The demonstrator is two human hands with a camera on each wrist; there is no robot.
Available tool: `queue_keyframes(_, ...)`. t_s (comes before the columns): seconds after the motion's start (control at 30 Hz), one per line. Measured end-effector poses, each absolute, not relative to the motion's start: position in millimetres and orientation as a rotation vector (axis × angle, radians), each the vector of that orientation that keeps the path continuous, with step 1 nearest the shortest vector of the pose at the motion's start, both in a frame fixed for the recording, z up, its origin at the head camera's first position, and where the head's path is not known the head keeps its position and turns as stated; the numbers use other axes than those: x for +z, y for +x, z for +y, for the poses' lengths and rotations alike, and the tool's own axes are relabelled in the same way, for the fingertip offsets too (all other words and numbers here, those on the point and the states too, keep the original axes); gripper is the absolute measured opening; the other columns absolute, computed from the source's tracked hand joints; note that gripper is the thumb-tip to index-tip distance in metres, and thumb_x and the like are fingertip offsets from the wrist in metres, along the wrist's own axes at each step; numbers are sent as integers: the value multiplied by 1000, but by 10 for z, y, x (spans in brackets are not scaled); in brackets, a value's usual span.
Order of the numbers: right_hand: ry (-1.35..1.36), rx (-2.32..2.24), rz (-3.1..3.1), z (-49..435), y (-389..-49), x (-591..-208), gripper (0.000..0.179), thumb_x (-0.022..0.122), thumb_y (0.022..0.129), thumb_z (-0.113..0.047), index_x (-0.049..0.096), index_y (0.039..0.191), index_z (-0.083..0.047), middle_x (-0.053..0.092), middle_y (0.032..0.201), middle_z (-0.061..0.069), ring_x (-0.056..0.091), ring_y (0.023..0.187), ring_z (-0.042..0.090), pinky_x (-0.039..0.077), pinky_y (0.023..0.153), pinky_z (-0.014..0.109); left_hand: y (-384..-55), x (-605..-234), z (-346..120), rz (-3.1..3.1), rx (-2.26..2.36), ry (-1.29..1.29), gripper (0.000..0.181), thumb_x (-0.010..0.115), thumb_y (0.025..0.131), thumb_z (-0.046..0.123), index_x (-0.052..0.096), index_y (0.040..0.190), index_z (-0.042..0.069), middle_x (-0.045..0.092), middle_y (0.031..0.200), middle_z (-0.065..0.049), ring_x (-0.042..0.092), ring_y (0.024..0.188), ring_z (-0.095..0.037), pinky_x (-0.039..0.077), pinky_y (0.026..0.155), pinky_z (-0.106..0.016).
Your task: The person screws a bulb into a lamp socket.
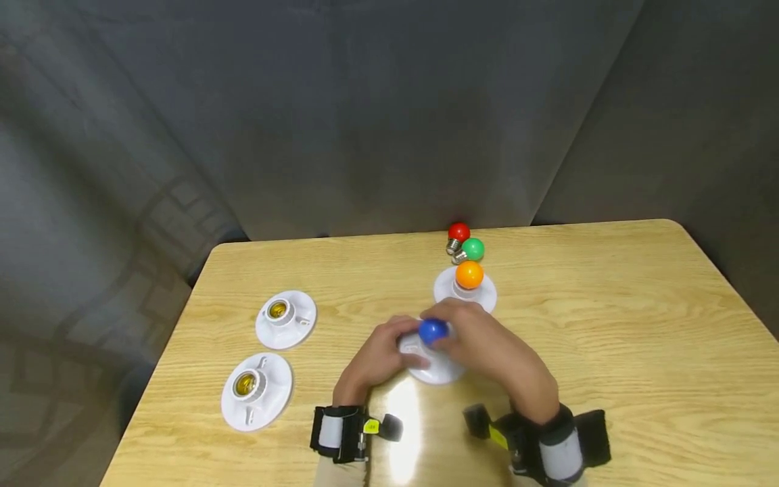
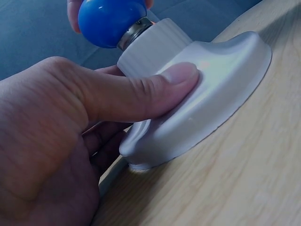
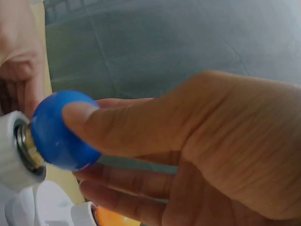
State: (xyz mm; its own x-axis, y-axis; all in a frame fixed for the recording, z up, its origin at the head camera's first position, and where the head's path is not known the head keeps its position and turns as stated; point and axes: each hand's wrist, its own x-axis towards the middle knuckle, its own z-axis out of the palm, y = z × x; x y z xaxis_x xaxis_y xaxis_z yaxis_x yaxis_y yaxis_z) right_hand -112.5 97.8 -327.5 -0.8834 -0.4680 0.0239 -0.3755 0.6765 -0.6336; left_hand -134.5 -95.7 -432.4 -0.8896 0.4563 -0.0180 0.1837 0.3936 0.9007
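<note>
A blue light bulb (image 1: 433, 331) sits with its metal base partly inside the collar of a white lamp socket (image 2: 221, 80); a strip of metal shows above the collar in the left wrist view. My right hand (image 1: 481, 338) pinches the blue globe between thumb (image 3: 108, 127) and fingers. On the socket's round base, my left hand (image 1: 380, 355) grips the left side, its thumb (image 2: 155, 89) lying over the top and its other fingers partly hidden behind. The socket rests on the wooden table.
Just behind stands another white socket (image 1: 441, 287) carrying an orange bulb (image 1: 469, 274). Beyond it lie a green bulb (image 1: 473, 249) and a red bulb (image 1: 459, 232) near the back edge. Two bulbless sockets, one farther back (image 1: 304, 314) and one nearer (image 1: 276, 392), are at left.
</note>
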Motion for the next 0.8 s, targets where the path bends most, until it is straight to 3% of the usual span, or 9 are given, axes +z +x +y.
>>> queue_keyframes(0.27,-725,-1033,2709,1024,-1153,-3317,32,71,84,-3,67,116,-2,70,112,10,64,105,28,53,93,46,-1360,-4372,-980,2370,1521,556,58,84,68,16,67,122,26,65,120,6,56,113,-15,41,103,-42)
queue_keyframes(0.5,-776,-1032,2726,1064,-1137,-3332,34,71,84,-2,67,117,-5,68,118,12,62,110,31,51,96,49,-1358,-4367,-958,2371,1533,560,57,84,68,16,67,122,23,65,120,5,57,112,-14,41,103,-38)
queue_keyframes(0.8,-645,-959,2800,980,-1144,-3339,30,75,82,-11,67,110,-3,70,105,9,65,97,25,55,89,46,-1355,-4362,-954,2344,1547,534,58,84,69,16,67,123,27,65,120,6,56,111,-14,42,101,-40)
